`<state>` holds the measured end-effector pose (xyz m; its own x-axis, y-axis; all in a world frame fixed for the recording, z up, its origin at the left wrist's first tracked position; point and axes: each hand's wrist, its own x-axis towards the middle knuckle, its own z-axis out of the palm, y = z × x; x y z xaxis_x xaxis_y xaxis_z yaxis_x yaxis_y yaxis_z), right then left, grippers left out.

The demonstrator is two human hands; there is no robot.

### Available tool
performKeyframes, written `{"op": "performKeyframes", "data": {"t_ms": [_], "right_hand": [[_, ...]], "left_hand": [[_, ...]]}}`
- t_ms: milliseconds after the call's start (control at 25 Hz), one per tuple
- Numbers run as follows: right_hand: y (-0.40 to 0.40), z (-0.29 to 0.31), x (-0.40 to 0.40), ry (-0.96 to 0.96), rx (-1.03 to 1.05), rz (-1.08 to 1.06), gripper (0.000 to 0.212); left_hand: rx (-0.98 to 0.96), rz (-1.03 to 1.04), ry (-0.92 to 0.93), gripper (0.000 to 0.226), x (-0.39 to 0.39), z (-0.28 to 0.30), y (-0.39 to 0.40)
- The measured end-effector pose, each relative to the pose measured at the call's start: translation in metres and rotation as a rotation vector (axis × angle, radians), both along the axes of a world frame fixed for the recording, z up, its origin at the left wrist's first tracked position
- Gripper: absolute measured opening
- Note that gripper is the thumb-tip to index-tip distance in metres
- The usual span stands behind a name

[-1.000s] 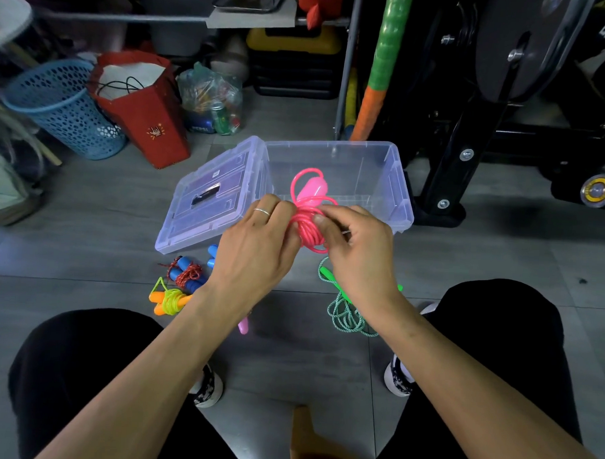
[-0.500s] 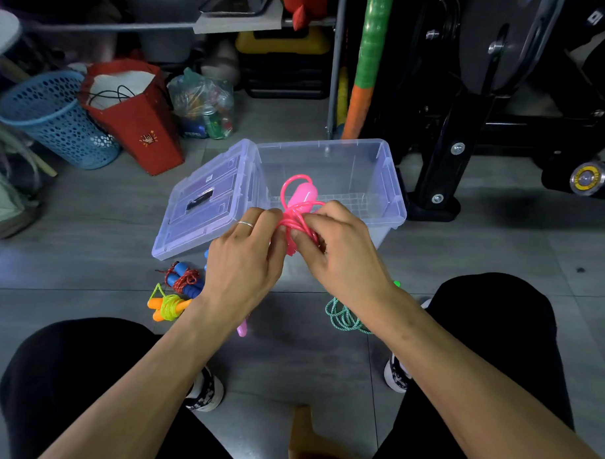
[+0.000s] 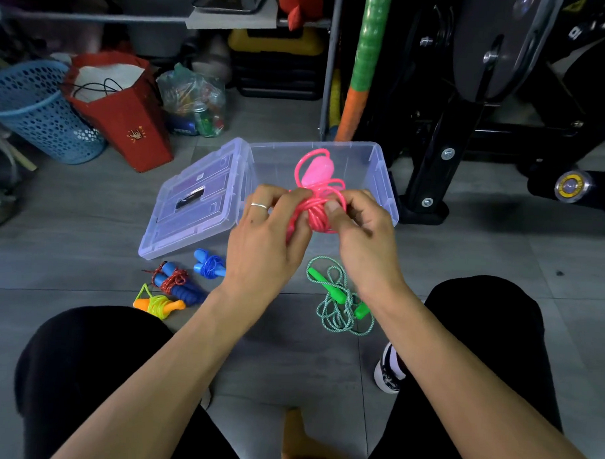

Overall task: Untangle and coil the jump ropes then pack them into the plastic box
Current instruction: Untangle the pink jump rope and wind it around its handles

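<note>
- The pink jump rope (image 3: 316, 209) is gripped by both the left hand (image 3: 264, 241) and right hand (image 3: 364, 238), above the clear plastic box (image 3: 381, 177)
- A green jump rope (image 3: 340, 299) is left loose on the floor near the box

Both hands' fingers (image 3: 332, 207) pinch a pink jump rope (image 3: 317, 209) bundle between them. Beyond the fingers stands the clear plastic box (image 3: 381, 177). A green rope (image 3: 340, 299) lies below them.
</note>
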<state>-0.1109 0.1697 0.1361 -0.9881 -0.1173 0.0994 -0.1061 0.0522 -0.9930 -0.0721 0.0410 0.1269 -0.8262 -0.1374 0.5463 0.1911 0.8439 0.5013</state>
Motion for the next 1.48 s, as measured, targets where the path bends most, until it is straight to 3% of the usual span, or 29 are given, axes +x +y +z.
{"op": "performKeyframes", "data": {"t_ms": [240, 360, 520, 720, 920, 1160, 1320, 1480], "right_hand": [[0.003, 0.006, -0.006, -0.283, -0.291, 0.083, 0.024], [0.004, 0.010, -0.011, -0.309, -0.278, 0.186, 0.025], [0.011, 0.014, -0.020, -0.351, -0.101, 0.286, 0.011], [0.024, 0.021, -0.018, -0.068, 0.408, 0.405, 0.017], [0.037, 0.014, -0.018, 0.251, 0.737, 0.474, 0.019], [0.031, 0.007, -0.014, 0.437, 0.641, 0.336, 0.016], [0.028, 0.011, -0.013, 0.379, 0.489, 0.221, 0.041], [0.021, 0.003, -0.014, 0.867, 0.684, 0.079, 0.015]], "left_hand": [[0.270, -0.022, -0.074, 0.043, -0.011, -0.002, 0.009], [0.344, -0.051, -0.065, 0.040, -0.013, -0.004, 0.004], [0.437, -0.125, -0.072, 0.032, -0.015, -0.006, -0.007], [0.534, -0.224, -0.146, 0.029, -0.010, -0.007, -0.013], [0.285, -0.340, -0.177, 0.039, 0.002, -0.003, -0.012], [0.522, -0.337, -0.205, 0.030, 0.001, 0.001, -0.002], [0.505, -0.190, -0.233, 0.019, -0.002, -0.003, -0.010], [0.475, -0.156, -0.210, 0.017, 0.000, 0.000, -0.013]]}}
